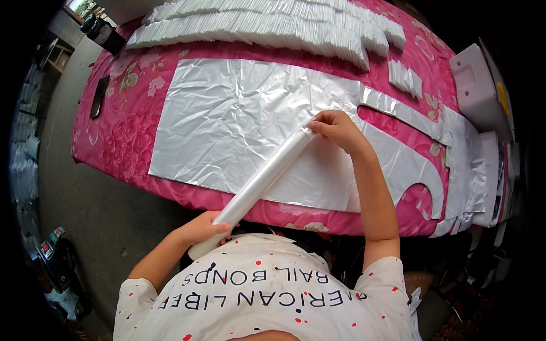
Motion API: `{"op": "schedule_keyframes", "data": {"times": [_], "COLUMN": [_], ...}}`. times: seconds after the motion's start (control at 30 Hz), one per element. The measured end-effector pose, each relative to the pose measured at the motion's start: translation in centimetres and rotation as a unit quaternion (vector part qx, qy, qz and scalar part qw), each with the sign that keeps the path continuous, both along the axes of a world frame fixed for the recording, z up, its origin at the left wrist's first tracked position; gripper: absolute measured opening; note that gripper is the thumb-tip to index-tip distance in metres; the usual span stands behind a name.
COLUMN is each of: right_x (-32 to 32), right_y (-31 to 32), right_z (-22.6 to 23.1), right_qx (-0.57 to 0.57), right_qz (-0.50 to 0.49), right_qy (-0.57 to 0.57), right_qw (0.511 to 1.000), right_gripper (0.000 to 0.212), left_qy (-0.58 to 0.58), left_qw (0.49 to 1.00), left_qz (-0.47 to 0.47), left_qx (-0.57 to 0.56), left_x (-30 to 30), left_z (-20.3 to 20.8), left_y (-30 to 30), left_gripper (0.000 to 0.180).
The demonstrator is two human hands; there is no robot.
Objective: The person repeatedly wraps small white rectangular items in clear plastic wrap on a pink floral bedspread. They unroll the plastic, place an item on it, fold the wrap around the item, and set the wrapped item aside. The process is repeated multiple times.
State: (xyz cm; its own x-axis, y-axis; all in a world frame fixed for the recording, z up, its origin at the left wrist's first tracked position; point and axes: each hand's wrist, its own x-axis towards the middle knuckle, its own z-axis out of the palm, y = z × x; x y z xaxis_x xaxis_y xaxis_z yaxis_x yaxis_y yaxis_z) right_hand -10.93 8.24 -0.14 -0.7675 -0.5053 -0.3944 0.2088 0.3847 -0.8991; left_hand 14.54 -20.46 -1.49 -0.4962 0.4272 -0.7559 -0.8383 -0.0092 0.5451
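A white plastic bag folded into a long narrow strip point(264, 170) runs slantwise from near my body up over the table. Its lower end is in my left hand point(203, 228), fingers closed around it by the table's front edge. At the upper end, my right hand point(336, 129) pinches the strip between thumb and fingers. Beneath it lies a stack of flat white plastic bags point(199, 125), wrinkled and shiny, with cut-out handles point(398, 111) pointing right. The far side of the strip is hidden.
Long rows of folded white bags point(256, 31) line the back of the pink flowered tablecloth point(128, 145). A small folded bundle point(405, 79) sits apart at right. A phone point(99, 96) and a dark bottle point(102, 34) are at left. A white foam box point(480, 85) stands at right.
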Motion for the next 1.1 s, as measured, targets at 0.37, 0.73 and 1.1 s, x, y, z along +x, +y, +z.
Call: {"op": "schedule_keyframes", "data": {"times": [0.37,0.73,1.1], "right_x": [-5.5,-5.5,-6.7], "right_y": [10.7,9.0,4.5], "right_z": [-2.3,-1.2,-1.6], "right_qx": [0.063,0.04,0.107], "right_qz": [-0.255,-0.193,-0.087], "right_qy": [0.144,0.142,0.16], "right_qw": [0.954,0.97,0.978], "right_gripper": [0.018,0.016,0.019], "left_qy": [-0.017,0.195,0.809], "left_qw": [0.995,0.91,0.49], "left_qz": [-0.086,-0.346,-0.244], "left_qx": [0.04,-0.116,-0.213], "left_x": [4.5,-5.6,-14.7], "left_z": [-2.5,4.5,2.6], "left_y": [-6.8,-4.4,3.7], "left_gripper": [0.043,0.049,0.035]}}
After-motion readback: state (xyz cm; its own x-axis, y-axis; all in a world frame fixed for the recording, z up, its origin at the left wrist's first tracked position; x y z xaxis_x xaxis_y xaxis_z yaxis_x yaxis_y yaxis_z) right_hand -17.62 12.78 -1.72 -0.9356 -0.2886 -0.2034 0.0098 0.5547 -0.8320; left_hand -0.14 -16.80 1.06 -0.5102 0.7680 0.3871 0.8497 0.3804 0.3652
